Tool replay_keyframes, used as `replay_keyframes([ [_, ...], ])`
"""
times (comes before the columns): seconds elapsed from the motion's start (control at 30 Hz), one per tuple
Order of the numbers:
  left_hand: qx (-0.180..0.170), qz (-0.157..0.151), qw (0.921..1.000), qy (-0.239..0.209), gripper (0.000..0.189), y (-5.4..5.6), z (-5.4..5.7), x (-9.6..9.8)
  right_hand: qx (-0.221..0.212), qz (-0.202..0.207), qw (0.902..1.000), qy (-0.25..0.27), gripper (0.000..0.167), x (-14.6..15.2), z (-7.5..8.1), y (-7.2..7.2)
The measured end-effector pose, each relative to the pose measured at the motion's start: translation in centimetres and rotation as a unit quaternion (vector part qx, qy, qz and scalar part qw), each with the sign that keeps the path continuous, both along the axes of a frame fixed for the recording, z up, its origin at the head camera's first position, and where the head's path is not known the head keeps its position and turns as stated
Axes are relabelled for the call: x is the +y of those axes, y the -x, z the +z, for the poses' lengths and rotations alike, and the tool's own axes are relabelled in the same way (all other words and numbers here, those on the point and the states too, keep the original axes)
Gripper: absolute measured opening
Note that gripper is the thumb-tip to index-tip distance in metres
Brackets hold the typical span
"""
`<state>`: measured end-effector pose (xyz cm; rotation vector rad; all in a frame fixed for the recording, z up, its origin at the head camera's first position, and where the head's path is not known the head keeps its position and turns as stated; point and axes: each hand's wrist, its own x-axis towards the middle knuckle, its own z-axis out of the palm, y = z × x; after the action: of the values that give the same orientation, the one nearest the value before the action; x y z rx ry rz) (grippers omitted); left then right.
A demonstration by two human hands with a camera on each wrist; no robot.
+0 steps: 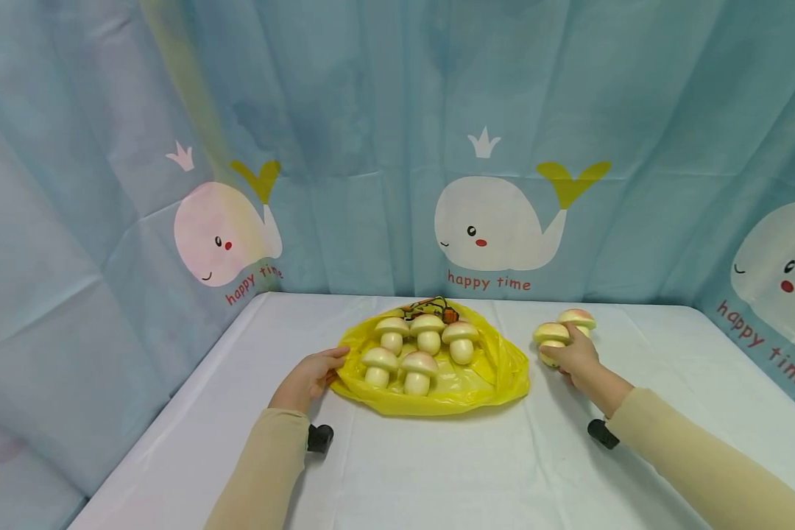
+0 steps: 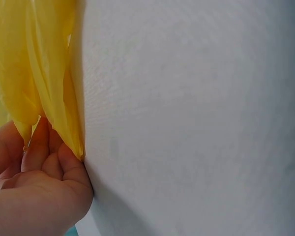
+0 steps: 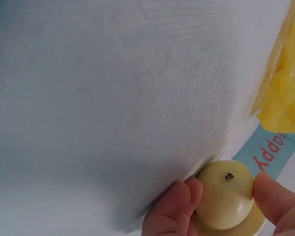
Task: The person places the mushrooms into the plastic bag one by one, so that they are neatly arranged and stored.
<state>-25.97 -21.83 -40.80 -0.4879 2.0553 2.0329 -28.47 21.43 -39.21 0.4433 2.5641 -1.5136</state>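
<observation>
A yellow plastic bag [image 1: 477,386] lies spread on the table with several toy mushrooms [image 1: 419,372] on it, cream-stemmed with pale yellow to pinkish caps. At its left edge my left hand [image 1: 309,377] pinches the bag's rim between thumb and fingers; the gathered yellow plastic [image 2: 49,73] hangs from those fingers in the left wrist view. To the right of the bag, my right hand [image 1: 579,358] grips another mushroom [image 1: 552,335] by its stem. The right wrist view shows that stem's round end [image 3: 223,196] between thumb and fingers. One more mushroom [image 1: 578,318] stands just behind it, partly hidden.
A white cloth [image 1: 437,471] covers the table. Behind and at the sides hangs a light blue curtain [image 1: 371,147] printed with whales. A black wrist device [image 1: 320,439] sits under the left wrist, and another black device [image 1: 603,433] under the right.
</observation>
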Motion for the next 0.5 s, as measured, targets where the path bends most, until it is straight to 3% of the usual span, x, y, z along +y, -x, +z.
replay_keyframes([
  [0.5, 0.001, 0.002, 1.0000, -0.004, 0.043, 0.2, -0.2, -0.1, -0.001, 0.026, 0.9980, 0.058, 0.086, 0.1, 2.0, -2.3],
])
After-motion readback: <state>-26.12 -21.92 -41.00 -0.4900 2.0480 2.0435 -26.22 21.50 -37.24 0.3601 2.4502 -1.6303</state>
